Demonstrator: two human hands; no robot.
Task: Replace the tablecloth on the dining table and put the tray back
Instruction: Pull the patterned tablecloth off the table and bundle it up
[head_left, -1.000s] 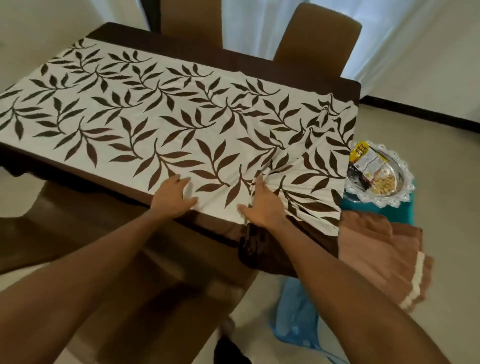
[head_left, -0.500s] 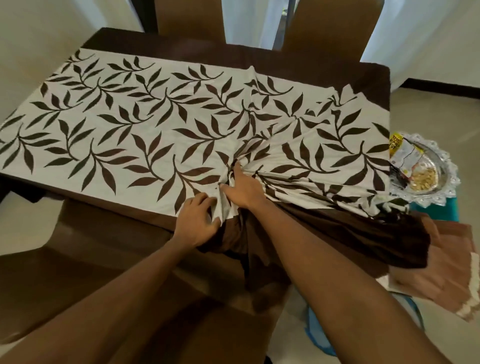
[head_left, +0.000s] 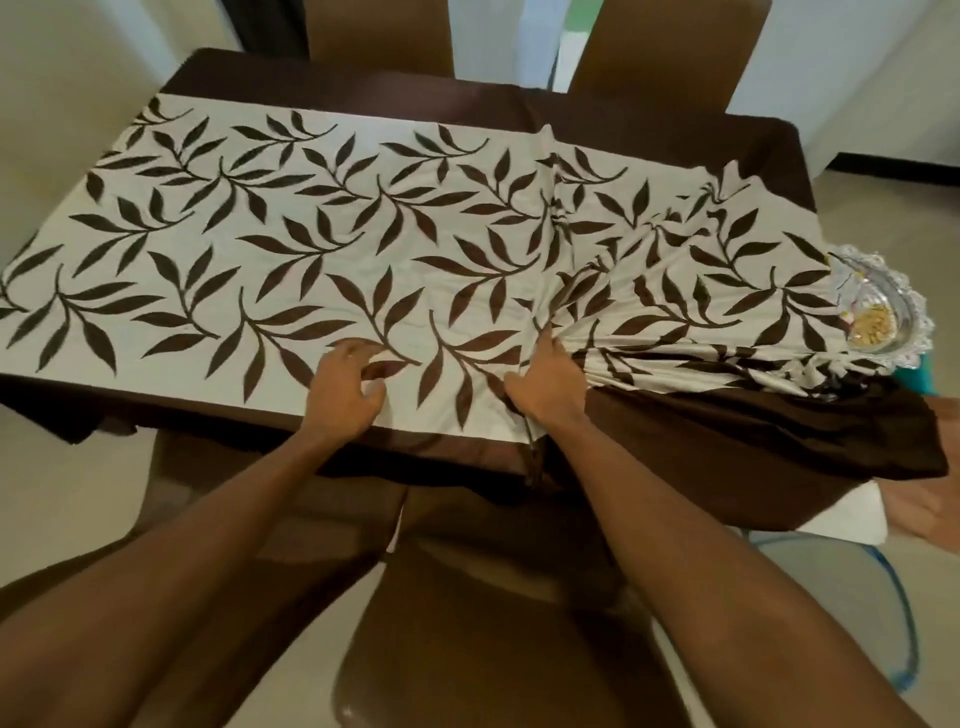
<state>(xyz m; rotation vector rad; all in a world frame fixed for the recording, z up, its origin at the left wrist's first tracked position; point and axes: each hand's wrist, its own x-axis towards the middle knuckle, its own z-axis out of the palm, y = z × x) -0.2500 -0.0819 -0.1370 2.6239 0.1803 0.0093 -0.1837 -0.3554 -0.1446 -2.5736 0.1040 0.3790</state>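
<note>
Right hand (head_left: 545, 384) grips a gathered bunch of the leaf-print tablecloth (head_left: 311, 234) at its near edge. Folds fan right to the tray (head_left: 917, 312), overlapping its rim. Left hand (head_left: 345, 387) is just beside, fingers curled on flat cloth; can't tell if it's pinching. Print inside the tray is unreadable.

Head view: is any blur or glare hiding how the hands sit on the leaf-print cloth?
Head view: motion blur smears the fingers of the left hand, so its hold is unclear; the right hand reads sharper, gripping gathered folds of the white brown-leaf-print tablecloth; wide-angle distortion bows the cloth's edges; no glare on the cloth.
</note>
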